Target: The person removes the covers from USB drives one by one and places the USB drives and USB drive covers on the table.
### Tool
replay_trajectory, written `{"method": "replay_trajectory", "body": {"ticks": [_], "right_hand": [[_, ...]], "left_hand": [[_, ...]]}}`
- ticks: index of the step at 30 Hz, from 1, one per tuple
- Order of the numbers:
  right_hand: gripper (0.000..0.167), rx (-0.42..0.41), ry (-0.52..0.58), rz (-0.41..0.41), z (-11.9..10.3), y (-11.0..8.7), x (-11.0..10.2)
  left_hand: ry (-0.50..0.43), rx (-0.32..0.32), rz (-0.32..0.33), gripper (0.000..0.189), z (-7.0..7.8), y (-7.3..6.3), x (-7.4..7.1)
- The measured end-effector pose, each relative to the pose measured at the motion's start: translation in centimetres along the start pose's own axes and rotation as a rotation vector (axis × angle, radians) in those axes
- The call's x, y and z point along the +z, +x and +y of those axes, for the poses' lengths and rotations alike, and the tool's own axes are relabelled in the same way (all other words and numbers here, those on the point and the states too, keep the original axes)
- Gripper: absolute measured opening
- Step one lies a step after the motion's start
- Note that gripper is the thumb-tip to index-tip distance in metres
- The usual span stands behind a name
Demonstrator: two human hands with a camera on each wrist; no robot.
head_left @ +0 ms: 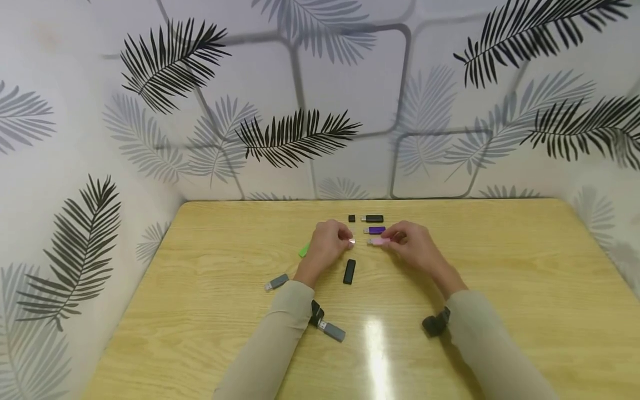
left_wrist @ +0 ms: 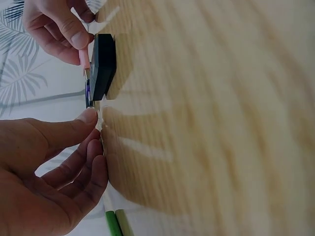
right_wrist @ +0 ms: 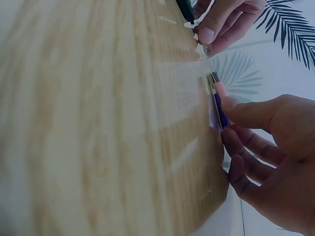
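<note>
Between the fingertips of my left hand [head_left: 327, 245] is a small clear cap [head_left: 352, 241], mostly covered by thumb and finger. My right hand [head_left: 412, 244] pinches a pink USB stick [head_left: 378, 241] by its back end, metal plug toward the left hand. The cap and plug are a short gap apart. Just beyond lies a purple USB stick [head_left: 374, 230], and past it a black USB stick [head_left: 374, 219] with a black cap [head_left: 352, 218] to its left. In the left wrist view, the pink stick [left_wrist: 84, 60] shows beneath the right thumb.
A black stick-shaped drive [head_left: 349, 271] lies nearer me, between the forearms. Left of the left hand is a partly hidden green stick [head_left: 304, 250]. One grey USB stick [head_left: 278, 282] lies by the left sleeve, another grey USB stick [head_left: 333, 331] beside the left wrist camera. A wall [head_left: 350, 178] borders the table's back.
</note>
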State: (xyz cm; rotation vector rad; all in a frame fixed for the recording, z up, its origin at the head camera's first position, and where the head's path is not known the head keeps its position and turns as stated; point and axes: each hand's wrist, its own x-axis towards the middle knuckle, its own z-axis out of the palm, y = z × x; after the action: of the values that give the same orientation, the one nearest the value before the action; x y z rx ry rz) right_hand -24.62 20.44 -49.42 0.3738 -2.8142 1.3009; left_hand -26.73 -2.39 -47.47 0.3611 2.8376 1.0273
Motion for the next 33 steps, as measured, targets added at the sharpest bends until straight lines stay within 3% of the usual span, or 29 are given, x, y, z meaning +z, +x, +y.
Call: {"method": "replay_trajectory", "body": {"ticks": [13, 25, 33], "right_hand": [[0.016, -0.02, -0.025, -0.002, -0.14, 0.12, 0.16], [0.014, 0.013, -0.042, -0.023, -0.31, 0.14, 0.39], [0.017, 0.012, -0.027, -0.002, -0.46, -0.15, 0.06]], "left_hand": [[0.052, -0.007, -0.008, 0.014, 0.34, -0.1, 0.02], [0.03, 0.03, 0.007, 0.013, -0.08, -0.23, 0.1], [-0.042, 0.05, 0.024, 0.018, -0.17, -0.75, -0.73]]}}
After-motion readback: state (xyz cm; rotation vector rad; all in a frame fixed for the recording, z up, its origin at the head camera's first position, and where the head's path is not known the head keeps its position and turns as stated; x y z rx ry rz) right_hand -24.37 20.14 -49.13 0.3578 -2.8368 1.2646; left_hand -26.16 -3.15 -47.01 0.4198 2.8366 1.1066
